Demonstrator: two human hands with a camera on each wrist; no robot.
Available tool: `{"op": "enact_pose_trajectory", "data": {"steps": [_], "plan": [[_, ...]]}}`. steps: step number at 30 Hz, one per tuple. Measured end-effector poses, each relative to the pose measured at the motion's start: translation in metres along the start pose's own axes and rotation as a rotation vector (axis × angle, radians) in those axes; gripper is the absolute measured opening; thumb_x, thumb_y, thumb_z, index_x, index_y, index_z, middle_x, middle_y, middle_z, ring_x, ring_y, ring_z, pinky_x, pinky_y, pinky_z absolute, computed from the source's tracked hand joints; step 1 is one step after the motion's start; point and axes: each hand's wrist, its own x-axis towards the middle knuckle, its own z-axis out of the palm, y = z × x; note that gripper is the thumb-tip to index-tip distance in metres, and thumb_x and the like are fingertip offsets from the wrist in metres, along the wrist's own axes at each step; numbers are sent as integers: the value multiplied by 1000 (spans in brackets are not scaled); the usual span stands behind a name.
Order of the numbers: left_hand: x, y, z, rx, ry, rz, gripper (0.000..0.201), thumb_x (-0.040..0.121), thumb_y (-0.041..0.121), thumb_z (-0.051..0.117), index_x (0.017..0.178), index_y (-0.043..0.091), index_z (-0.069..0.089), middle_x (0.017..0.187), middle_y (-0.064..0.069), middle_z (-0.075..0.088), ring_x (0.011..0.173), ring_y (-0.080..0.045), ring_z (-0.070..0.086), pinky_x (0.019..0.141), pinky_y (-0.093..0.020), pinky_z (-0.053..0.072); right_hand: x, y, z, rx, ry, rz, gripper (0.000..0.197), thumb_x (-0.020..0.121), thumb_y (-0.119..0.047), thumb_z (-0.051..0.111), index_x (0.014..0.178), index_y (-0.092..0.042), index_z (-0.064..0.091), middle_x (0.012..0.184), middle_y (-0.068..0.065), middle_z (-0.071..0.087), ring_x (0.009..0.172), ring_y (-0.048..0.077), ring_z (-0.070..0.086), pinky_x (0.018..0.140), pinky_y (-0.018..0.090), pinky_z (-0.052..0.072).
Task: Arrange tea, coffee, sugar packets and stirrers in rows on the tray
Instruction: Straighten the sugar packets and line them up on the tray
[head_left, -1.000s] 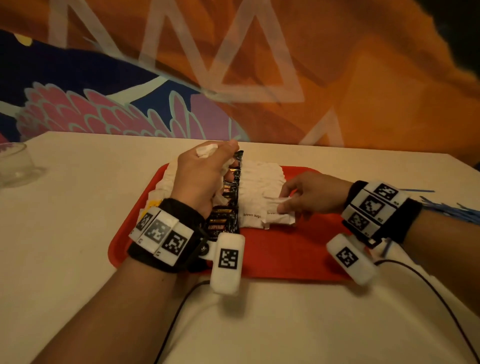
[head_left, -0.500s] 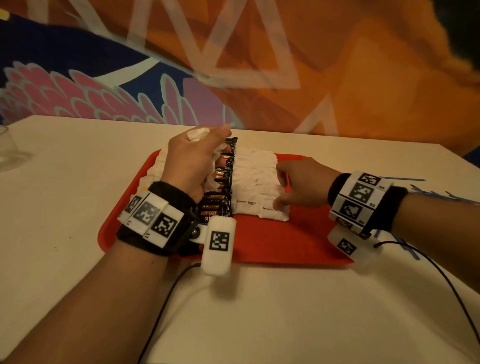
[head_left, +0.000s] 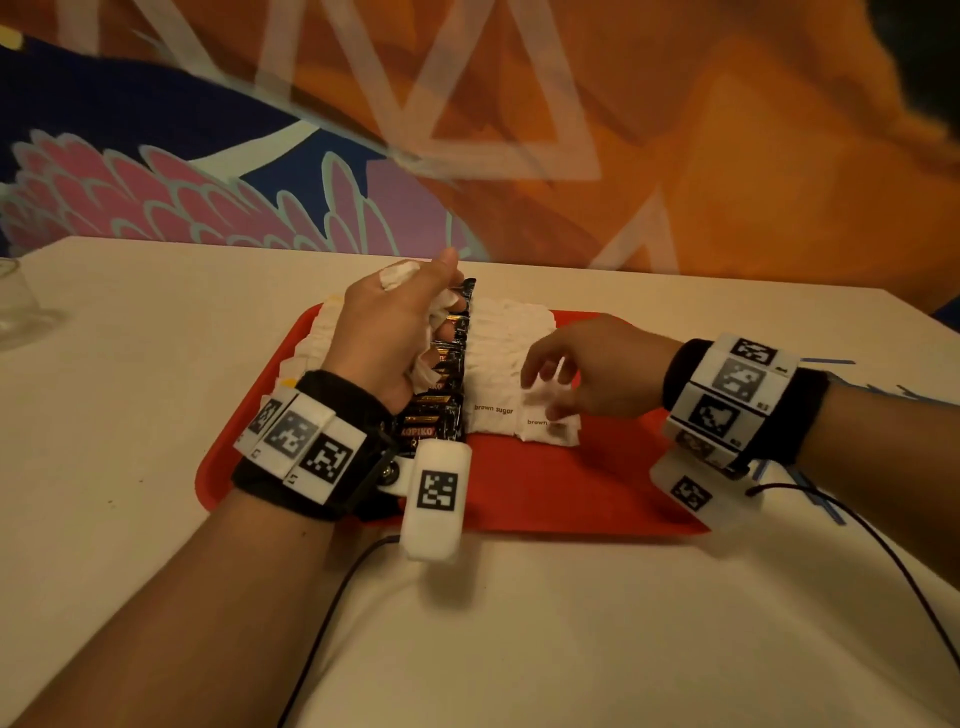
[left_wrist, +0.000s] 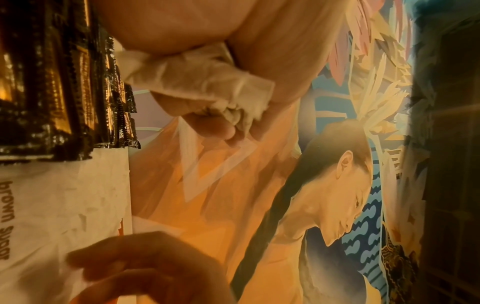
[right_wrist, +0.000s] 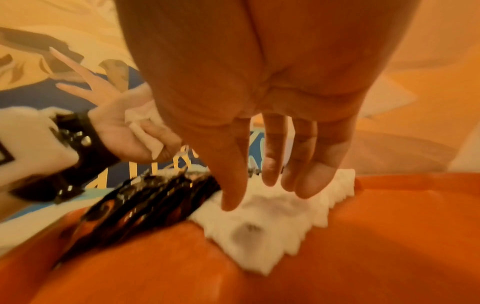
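A red tray (head_left: 545, 493) carries a pale row of packets (head_left: 311, 343) at its left, a row of black coffee sachets (head_left: 441, 410) and rows of white brown sugar packets (head_left: 498, 364). My left hand (head_left: 395, 332) hovers over the coffee row and grips a bunch of white sugar packets (left_wrist: 207, 82). My right hand (head_left: 566, 374) is over the near end of the sugar rows, fingers straight (right_wrist: 270, 164), thumb touching the nearest packet (head_left: 550, 431). Blue stirrers (head_left: 826, 361) lie on the table right of the tray.
A clear glass (head_left: 15, 301) stands at the table's far left edge. Cables run from both wrist units across the near table. A painted wall rises right behind the table. The tray's near and right parts (right_wrist: 389, 246) are bare red.
My right hand, which pinched a sugar packet a second ago, has laid it at the near end of the sugar row and straightened its fingers. My left hand keeps its bunch.
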Motion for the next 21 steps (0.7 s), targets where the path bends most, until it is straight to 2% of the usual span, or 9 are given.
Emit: {"op": "enact_pose_trajectory", "data": {"steps": [2,5,9,12,15,16,19,21], "plan": [[-1,1,0,-30,-45,-44,30,95,42,62,91,13,65,70,-2,63,51,-11,49,35,-16,31,-1,-3,-12,74,116,-30,29,81,-36,79,106,-37,65,104,-14,63,92,7,63,81,29,52],[-4,3,2,-63,-113,-104,37,95,50,58,91,13,60,70,-4,62,48,-11,47,34,-15,29,-1,-14,-25,291,331,-102,22,81,-30,80,100,-31,68,95,-12,68,86,2,65,75,19,51],[-5,3,1,-78,-176,-139,51,94,59,52,102,9,58,71,-6,61,44,-10,46,32,-14,29,5,-28,-30,460,523,-189,15,83,-29,78,95,-20,73,87,-9,73,80,2,67,73,19,53],[-6,4,1,-77,-218,-146,61,94,65,45,111,8,58,67,-4,58,45,-10,45,32,-14,27,11,-36,-28,565,509,-205,17,82,-34,78,86,-17,76,77,-6,73,70,1,65,65,17,50],[-8,5,3,-69,-248,-132,54,99,58,40,102,7,56,59,-2,54,39,-9,44,31,-15,26,18,-39,-24,654,412,-199,18,79,-34,80,83,-17,77,75,-2,74,73,13,69,68,32,53],[-8,5,3,-76,-249,-134,52,100,56,40,99,6,56,57,-2,53,37,-9,44,30,-15,26,20,-39,-22,675,399,-192,17,78,-33,81,83,-17,77,73,-3,73,71,14,67,65,33,51],[-7,4,3,-75,-243,-130,50,101,54,40,99,7,55,58,-6,48,35,-10,44,30,-15,27,24,-39,-15,760,380,-175,14,79,-27,82,81,-15,75,61,-10,65,60,4,59,60,26,42],[-7,3,3,-62,-242,-120,52,100,57,40,97,7,55,59,-7,46,36,-11,45,31,-16,27,24,-40,-13,846,328,-178,12,79,-19,81,79,-10,73,58,-8,61,54,5,54,57,29,42]]}}
